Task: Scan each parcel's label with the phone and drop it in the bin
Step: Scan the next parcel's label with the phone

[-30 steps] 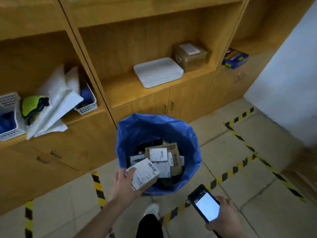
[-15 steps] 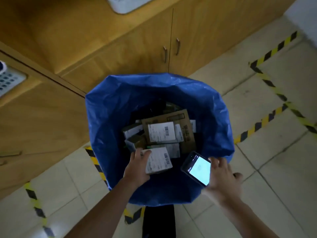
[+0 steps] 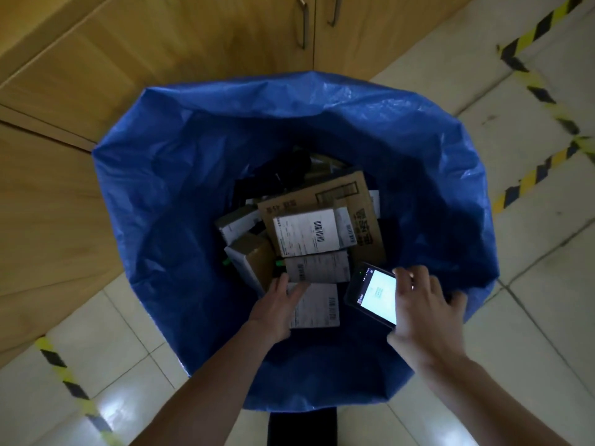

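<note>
A bin lined with a blue bag (image 3: 180,194) fills the middle of the view, with several labelled parcels piled inside. My left hand (image 3: 277,305) reaches into the bin and grips a small parcel with a white barcode label (image 3: 318,305), held low over the pile. My right hand (image 3: 425,313) holds a phone (image 3: 370,292) with its lit screen facing up, just right of that parcel and above the bin's near side. A brown cardboard box (image 3: 357,201) and a box with a large white label (image 3: 306,235) lie on top of the pile.
Wooden cabinet doors (image 3: 193,40) with metal handles stand right behind the bin. Yellow-and-black hazard tape (image 3: 534,175) runs across the tiled floor at right and at lower left. A dark trouser leg (image 3: 302,428) shows below the bin.
The view has tilted down and closer over the bin. My left hand has carried the parcel from the rim down inside, and my right hand has brought the phone over the bin beside it.
</note>
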